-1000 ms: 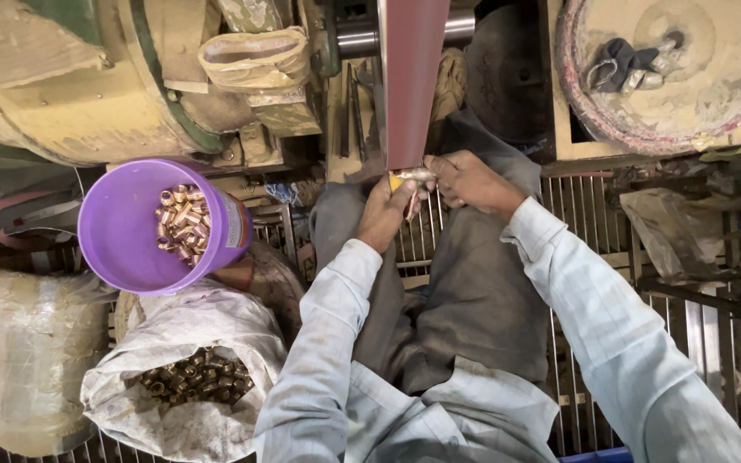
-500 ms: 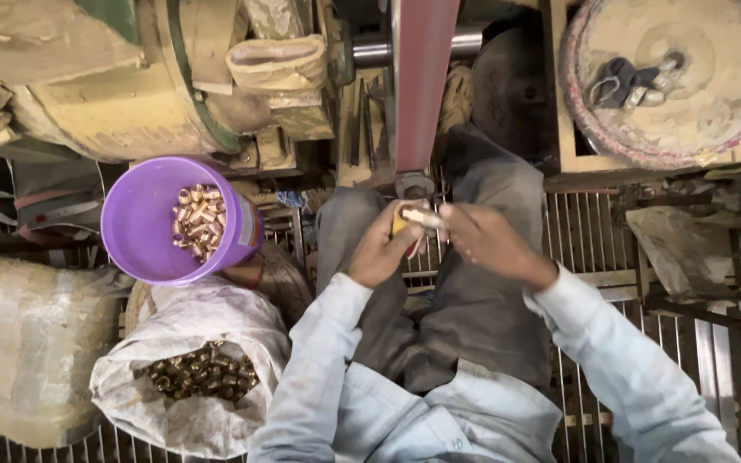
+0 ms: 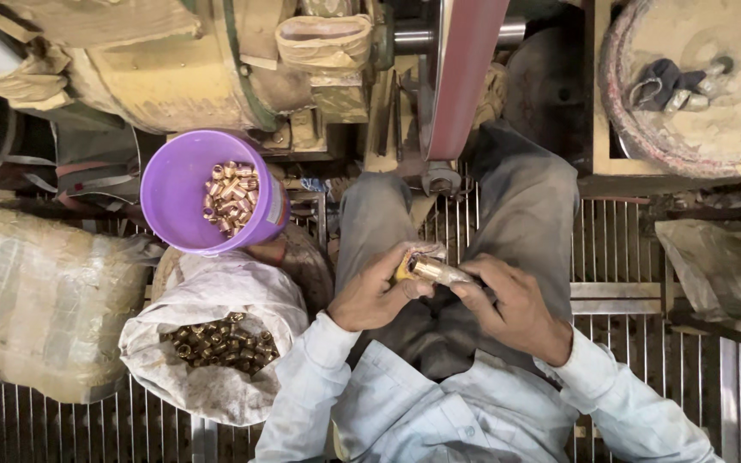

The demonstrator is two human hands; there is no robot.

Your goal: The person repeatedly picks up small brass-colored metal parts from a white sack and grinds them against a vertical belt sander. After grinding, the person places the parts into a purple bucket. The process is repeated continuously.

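— What do I have in the hands right now?

— I see both hands over the lap, above the grey trousers. The left hand has its grip clenched around one end of a short brass tube; the thumb and fingers wrap it where a yellowish cloth or pad sits against the metal. The right hand meets the tube's other end, its fingers touching it from below and from the side, so the piece is grasped by both hands.

— And where is that tube against the machine?

— It lies nearly level, below the red sanding belt and apart from it, in front of the small wheel at the belt's lower end.

— What lies to the left?

— I see a purple bucket partly filled with shiny brass pieces, and just below it an open white sack holding duller ones. Both stand on the metal floor grating, near the left knee.
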